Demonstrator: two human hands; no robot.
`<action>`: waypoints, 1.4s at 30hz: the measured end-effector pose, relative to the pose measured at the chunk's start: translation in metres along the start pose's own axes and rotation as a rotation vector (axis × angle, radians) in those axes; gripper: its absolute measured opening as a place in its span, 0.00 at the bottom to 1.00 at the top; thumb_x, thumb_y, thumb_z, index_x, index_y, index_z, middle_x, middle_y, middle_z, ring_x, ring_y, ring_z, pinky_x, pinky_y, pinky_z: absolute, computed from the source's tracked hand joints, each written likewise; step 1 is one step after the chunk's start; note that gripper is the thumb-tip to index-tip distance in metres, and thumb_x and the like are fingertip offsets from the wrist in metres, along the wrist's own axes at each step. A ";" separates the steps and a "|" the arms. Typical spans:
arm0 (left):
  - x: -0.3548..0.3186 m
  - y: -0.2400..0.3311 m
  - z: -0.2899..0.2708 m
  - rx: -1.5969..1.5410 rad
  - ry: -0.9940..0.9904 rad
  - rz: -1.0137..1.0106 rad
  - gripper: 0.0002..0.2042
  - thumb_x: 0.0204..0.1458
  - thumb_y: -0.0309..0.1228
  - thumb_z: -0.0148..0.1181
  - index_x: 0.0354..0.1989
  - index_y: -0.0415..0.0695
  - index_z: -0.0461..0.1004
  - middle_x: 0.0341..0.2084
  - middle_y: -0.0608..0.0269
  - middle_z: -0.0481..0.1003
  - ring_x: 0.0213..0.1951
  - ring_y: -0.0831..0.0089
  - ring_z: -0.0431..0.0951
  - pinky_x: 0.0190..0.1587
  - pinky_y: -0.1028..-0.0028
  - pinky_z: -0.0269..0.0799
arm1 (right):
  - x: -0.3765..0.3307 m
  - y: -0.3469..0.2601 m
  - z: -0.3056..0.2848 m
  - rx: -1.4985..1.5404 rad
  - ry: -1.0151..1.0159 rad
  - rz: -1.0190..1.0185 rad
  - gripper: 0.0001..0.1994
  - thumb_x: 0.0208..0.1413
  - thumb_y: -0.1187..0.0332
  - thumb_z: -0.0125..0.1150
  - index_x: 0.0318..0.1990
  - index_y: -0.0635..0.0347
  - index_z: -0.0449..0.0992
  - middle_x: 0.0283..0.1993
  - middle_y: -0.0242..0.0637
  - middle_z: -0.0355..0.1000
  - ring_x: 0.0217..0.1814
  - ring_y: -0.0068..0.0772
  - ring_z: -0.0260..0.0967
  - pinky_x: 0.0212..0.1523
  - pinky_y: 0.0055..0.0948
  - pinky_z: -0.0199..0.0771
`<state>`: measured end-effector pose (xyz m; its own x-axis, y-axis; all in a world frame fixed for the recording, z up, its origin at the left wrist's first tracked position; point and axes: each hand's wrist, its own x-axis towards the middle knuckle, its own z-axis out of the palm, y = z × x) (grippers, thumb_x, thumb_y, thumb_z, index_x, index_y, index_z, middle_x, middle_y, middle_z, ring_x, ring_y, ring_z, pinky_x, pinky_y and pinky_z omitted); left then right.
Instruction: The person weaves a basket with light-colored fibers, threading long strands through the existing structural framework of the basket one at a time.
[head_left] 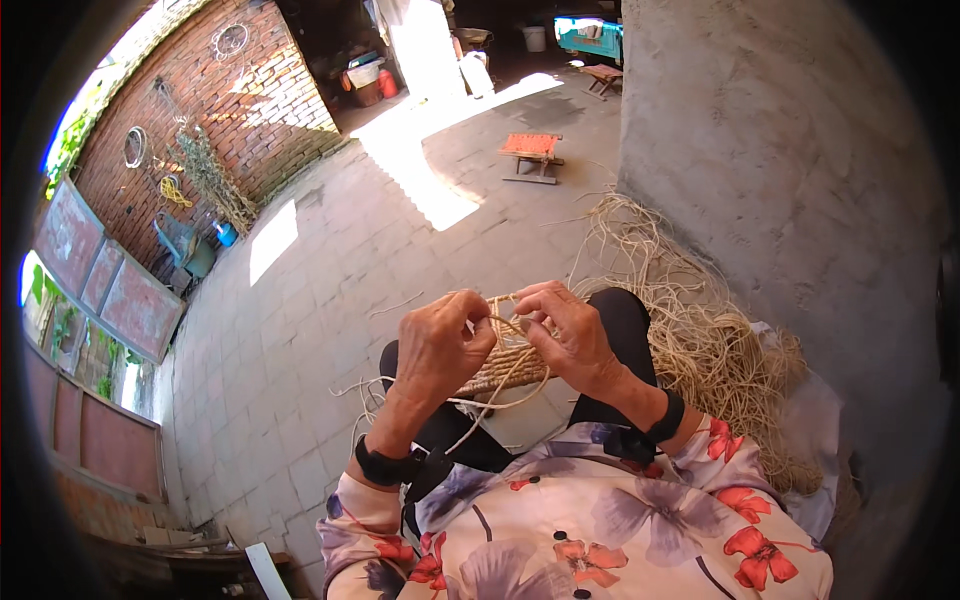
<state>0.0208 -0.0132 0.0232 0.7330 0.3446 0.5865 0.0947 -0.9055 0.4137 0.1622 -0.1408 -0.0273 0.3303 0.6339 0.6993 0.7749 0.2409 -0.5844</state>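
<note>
Between my knees sits a piece of tan weaving (508,368), made of rows of twisted cord, with loose strand ends trailing off its left side. My left hand (447,345) is above its left part, thumb and forefinger pinched on a strand of cord (508,324). Facing it, my right hand (568,338) has its fingers curled closed on the same strand. The strand spans the short gap between both hands. My hands hide part of the weaving's far edge.
A large tangled heap of straw-coloured cord (710,350) lies to my right along the grey wall (780,130). A low stool with an orange seat (532,147) stands ahead on the paved floor (330,300). Metal gate panels (105,270) are at the left.
</note>
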 end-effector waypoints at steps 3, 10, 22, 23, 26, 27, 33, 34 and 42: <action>-0.005 0.005 -0.014 -0.146 -0.024 -0.043 0.04 0.47 0.20 0.62 0.31 0.37 0.76 0.21 0.59 0.77 0.22 0.73 0.78 0.27 0.75 0.72 | 0.007 -0.014 -0.002 0.435 -0.280 0.315 0.10 0.59 0.72 0.62 0.47 0.62 0.74 0.34 0.31 0.71 0.28 0.16 0.64 0.29 0.20 0.66; -0.032 -0.025 -0.005 -0.445 -0.098 -0.322 0.08 0.58 0.24 0.58 0.44 0.38 0.77 0.25 0.64 0.78 0.24 0.83 0.74 0.26 0.78 0.71 | -0.006 -0.009 0.000 0.241 -0.136 0.196 0.01 0.53 0.77 0.64 0.33 0.63 0.78 0.29 0.36 0.73 0.28 0.24 0.72 0.29 0.25 0.70; -0.007 -0.077 -0.001 -0.836 -0.674 -0.526 0.18 0.65 0.38 0.52 0.60 0.45 0.70 0.25 0.69 0.76 0.20 0.84 0.75 0.23 0.83 0.72 | 0.012 -0.012 0.025 -0.343 -0.298 -0.218 0.04 0.44 0.74 0.64 0.29 0.61 0.74 0.35 0.39 0.67 0.36 0.41 0.72 0.35 0.40 0.73; -0.004 -0.078 -0.002 -0.894 -0.734 -0.547 0.19 0.65 0.39 0.53 0.61 0.44 0.69 0.25 0.70 0.76 0.21 0.83 0.76 0.22 0.84 0.72 | 0.013 -0.013 0.027 -0.340 -0.305 -0.225 0.04 0.44 0.74 0.64 0.29 0.61 0.74 0.35 0.39 0.67 0.36 0.41 0.72 0.35 0.40 0.73; 0.001 -0.085 0.001 -0.910 -0.731 -0.558 0.22 0.64 0.39 0.53 0.63 0.43 0.66 0.31 0.67 0.77 0.21 0.83 0.77 0.22 0.84 0.72 | 0.016 -0.016 0.031 -0.397 -0.397 -0.201 0.05 0.44 0.75 0.63 0.29 0.62 0.74 0.36 0.40 0.67 0.37 0.42 0.73 0.35 0.40 0.74; 0.001 -0.085 0.001 -0.919 -0.714 -0.553 0.22 0.64 0.39 0.53 0.63 0.43 0.66 0.33 0.66 0.78 0.21 0.83 0.77 0.22 0.84 0.72 | 0.017 -0.018 0.030 -0.422 -0.412 -0.195 0.05 0.44 0.75 0.63 0.30 0.62 0.75 0.36 0.41 0.67 0.38 0.43 0.72 0.36 0.41 0.74; 0.002 -0.078 0.003 -0.916 -0.735 -0.596 0.23 0.63 0.38 0.54 0.64 0.41 0.65 0.33 0.67 0.78 0.21 0.84 0.76 0.21 0.84 0.70 | 0.019 0.003 0.046 -0.356 -0.436 -0.162 0.07 0.44 0.76 0.63 0.33 0.62 0.75 0.36 0.45 0.69 0.38 0.50 0.73 0.37 0.44 0.74; 0.002 -0.079 0.003 -0.917 -0.729 -0.597 0.23 0.63 0.38 0.54 0.64 0.41 0.65 0.33 0.67 0.78 0.21 0.84 0.76 0.21 0.84 0.70 | 0.018 0.006 0.047 -0.288 -0.422 -0.126 0.07 0.45 0.77 0.63 0.34 0.62 0.75 0.35 0.45 0.70 0.38 0.51 0.73 0.37 0.44 0.74; 0.010 -0.075 0.004 -0.682 -0.866 -0.551 0.21 0.61 0.32 0.56 0.62 0.44 0.68 0.31 0.68 0.77 0.20 0.86 0.68 0.19 0.83 0.65 | 0.015 0.004 0.041 -0.173 -0.358 -0.165 0.07 0.46 0.78 0.64 0.34 0.62 0.73 0.35 0.45 0.70 0.37 0.51 0.72 0.36 0.43 0.73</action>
<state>0.0235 0.0567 -0.0050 0.9358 0.1269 -0.3288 0.3520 -0.2871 0.8909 0.1481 -0.1003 -0.0360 0.0104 0.8194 0.5731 0.8907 0.2529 -0.3777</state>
